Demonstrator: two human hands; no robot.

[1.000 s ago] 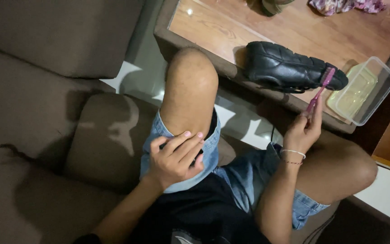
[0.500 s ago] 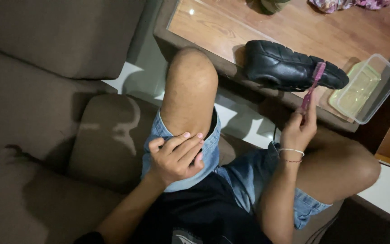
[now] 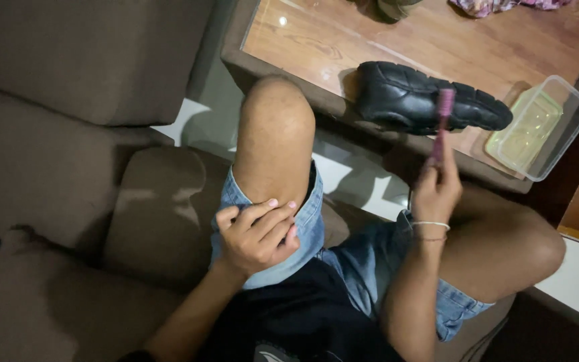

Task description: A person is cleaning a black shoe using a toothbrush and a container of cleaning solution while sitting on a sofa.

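Toothbrush (image 3: 441,127) — pink, pinched upright in rt hand (image 3: 435,191) just before black shoe (image 3: 430,106) on table (image 3: 316,40) — is best angled bristles-on; lt hand (image 3: 257,234) is curled loosely, holding nothing.

We can't read the pink toothbrush (image 3: 441,124): it is motion-blurred, its lower handle buried in the right hand's (image 3: 435,191) grip. Its head hides part of the black shoe (image 3: 417,104). The top edge cuts off a patterned cloth (image 3: 504,5) and a greenish object (image 3: 390,7) on the counter (image 3: 316,40). The left hand's (image 3: 257,236) palm faces away.
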